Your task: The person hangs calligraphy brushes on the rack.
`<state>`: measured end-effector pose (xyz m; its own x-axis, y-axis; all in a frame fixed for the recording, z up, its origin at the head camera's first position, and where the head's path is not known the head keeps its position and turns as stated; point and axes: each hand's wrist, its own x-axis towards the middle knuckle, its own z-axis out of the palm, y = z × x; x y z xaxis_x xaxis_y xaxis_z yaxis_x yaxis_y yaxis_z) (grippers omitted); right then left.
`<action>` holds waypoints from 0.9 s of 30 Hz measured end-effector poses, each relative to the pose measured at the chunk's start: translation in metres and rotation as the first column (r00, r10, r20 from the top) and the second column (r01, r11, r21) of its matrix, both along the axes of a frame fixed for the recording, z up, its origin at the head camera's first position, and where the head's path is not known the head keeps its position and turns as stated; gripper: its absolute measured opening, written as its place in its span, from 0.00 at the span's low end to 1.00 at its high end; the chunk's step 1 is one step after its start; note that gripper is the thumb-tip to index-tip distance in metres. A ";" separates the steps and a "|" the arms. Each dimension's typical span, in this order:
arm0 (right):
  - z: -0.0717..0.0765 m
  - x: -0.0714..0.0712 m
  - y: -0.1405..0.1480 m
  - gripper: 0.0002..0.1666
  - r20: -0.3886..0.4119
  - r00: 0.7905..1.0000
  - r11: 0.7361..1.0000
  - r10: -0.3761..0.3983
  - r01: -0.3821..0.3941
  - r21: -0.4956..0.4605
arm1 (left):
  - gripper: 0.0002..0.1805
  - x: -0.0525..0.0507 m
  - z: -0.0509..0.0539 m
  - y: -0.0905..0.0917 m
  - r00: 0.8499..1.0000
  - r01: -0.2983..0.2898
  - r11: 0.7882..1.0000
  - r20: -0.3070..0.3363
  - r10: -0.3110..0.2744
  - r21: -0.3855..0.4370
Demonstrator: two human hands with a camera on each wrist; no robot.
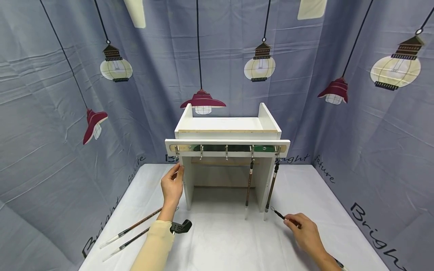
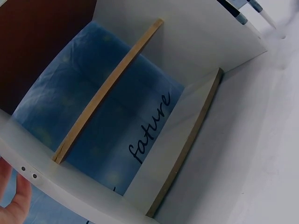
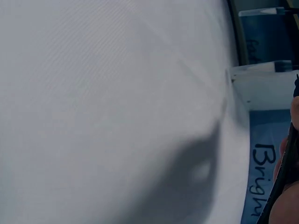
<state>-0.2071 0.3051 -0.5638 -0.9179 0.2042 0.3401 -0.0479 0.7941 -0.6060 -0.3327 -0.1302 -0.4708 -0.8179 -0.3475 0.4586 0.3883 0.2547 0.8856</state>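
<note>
A white wooden rack (image 1: 228, 134) has a front rail (image 1: 217, 142) with several metal hooks. Two brushes, a left one (image 1: 249, 178) and a right one (image 1: 271, 186), hang tip down from its two rightmost hooks. My left hand (image 1: 172, 186) touches the rack's left side panel (image 1: 187, 184); in the left wrist view its fingers (image 2: 21, 198) lie by that panel's edge. Right of the rack, my right hand (image 1: 305, 233) pinches a dark brush (image 1: 279, 215) near its looped end, the loop pointing toward the rack. In the right wrist view the dark brush (image 3: 280, 179) runs past the fingers (image 3: 295, 112).
Two more brushes, an upper one (image 1: 135, 225) and a lower one (image 1: 130, 241), lie on the white table (image 1: 217, 241) at the left, partly behind my left forearm. A blue-grey curtain (image 1: 230, 49) with printed lamps surrounds the table.
</note>
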 end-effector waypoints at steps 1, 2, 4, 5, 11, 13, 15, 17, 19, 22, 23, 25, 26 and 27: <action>0.001 0.000 -0.001 0.05 -0.018 1.000 1.000 0.002 -0.002 -0.003 | 0.22 0.000 0.000 0.000 1.000 -0.001 1.000 0.003 0.001 0.000; 0.003 0.000 -0.003 0.06 -0.040 0.999 1.000 0.002 -0.002 -0.003 | 0.22 0.001 0.000 0.000 1.000 -0.001 1.000 0.006 0.001 0.001; 0.005 0.000 -0.006 0.06 -0.084 0.996 1.000 0.005 -0.006 -0.004 | 0.22 0.001 0.000 0.000 1.000 -0.001 1.000 0.008 0.001 0.004; 0.007 0.000 -0.007 0.07 -0.106 0.994 1.000 0.009 -0.010 -0.006 | 0.22 0.001 0.000 0.000 1.000 -0.001 1.000 0.007 0.001 0.005; 0.013 -0.001 -0.013 0.10 -0.236 0.971 0.999 0.032 -0.039 -0.024 | 0.21 0.001 0.001 0.001 1.000 -0.003 1.000 -0.006 0.003 0.003; 0.015 -0.001 -0.014 0.11 -0.268 0.963 0.998 0.040 -0.052 -0.039 | 0.21 0.001 0.001 0.001 1.000 -0.005 1.000 -0.009 0.005 0.000; 0.017 -0.002 -0.016 0.11 -0.293 0.955 0.995 0.044 -0.067 -0.068 | 0.21 0.001 0.001 0.001 1.000 -0.007 1.000 -0.013 0.007 -0.005; 0.021 -0.002 -0.019 0.12 -0.319 0.947 0.993 0.045 -0.078 -0.092 | 0.21 0.001 0.001 0.001 1.000 -0.009 1.000 -0.015 0.009 -0.007; 0.025 -0.003 -0.022 0.12 -0.336 0.941 0.990 0.045 -0.087 -0.111 | 0.21 0.000 0.001 0.001 1.000 -0.012 1.000 -0.017 0.011 -0.009; 0.031 -0.004 -0.027 0.11 -0.352 0.935 0.986 0.043 -0.096 -0.135 | 0.21 0.000 0.001 0.001 1.000 -0.012 1.000 -0.021 0.012 -0.009; 0.033 -0.004 -0.029 0.11 -0.356 0.934 0.985 0.041 -0.097 -0.141 | 0.21 0.000 0.001 0.001 1.000 -0.010 1.000 -0.022 0.010 -0.008; 0.036 -0.004 -0.033 0.11 -0.364 0.931 0.983 0.037 -0.100 -0.155 | 0.21 0.000 0.001 0.001 1.000 -0.006 1.000 -0.022 0.006 -0.003; 0.037 -0.004 -0.035 0.11 -0.370 0.928 0.982 0.037 -0.103 -0.159 | 0.21 0.000 0.001 0.001 1.000 -0.005 1.000 -0.021 0.005 -0.001; 0.039 -0.005 -0.037 0.12 -0.375 0.926 0.981 0.037 -0.106 -0.164 | 0.21 0.000 0.000 0.001 1.000 -0.004 1.000 -0.019 0.004 0.000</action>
